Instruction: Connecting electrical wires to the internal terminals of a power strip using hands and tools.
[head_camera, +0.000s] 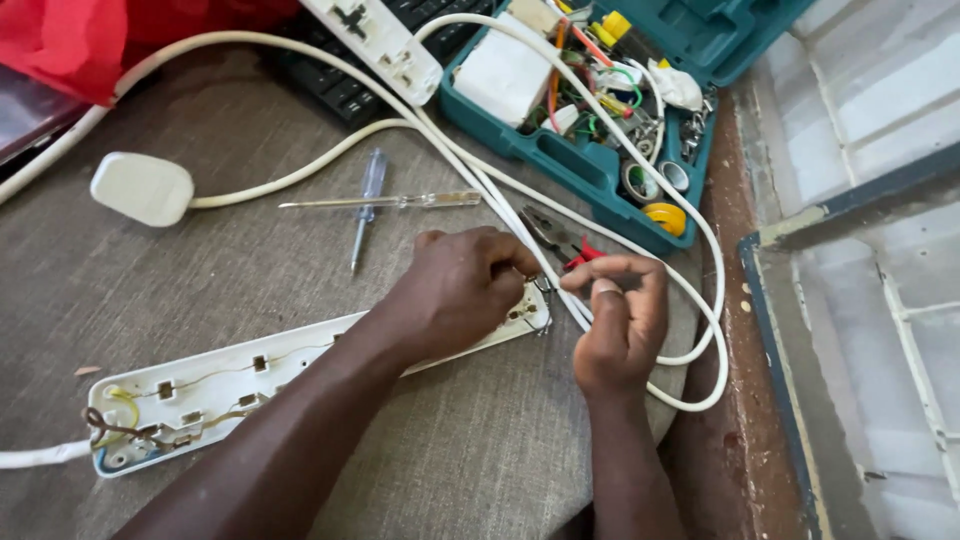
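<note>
Grey cloth tabletop is carrying an opened white power strip w/ wiring exposed. L hand is clenching its far end; R hand, at 3 o'clock, is pinching a small part too tiny to ID. Teal toolbox is sitting at 12.

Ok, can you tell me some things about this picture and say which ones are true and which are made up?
1. The left hand rests on the end of an opened white power strip. True.
2. The teal toolbox is shut. False: it lies open, full of wires and small parts.
3. Two screwdrivers lie on the grey cloth beyond the hands. True.
4. The white plug is in the right hand. False: it lies on the cloth at the far left, and the right hand pinches its fingertips beside the white cable.
5. The pliers have blue handles. False: the handles are red.
</note>
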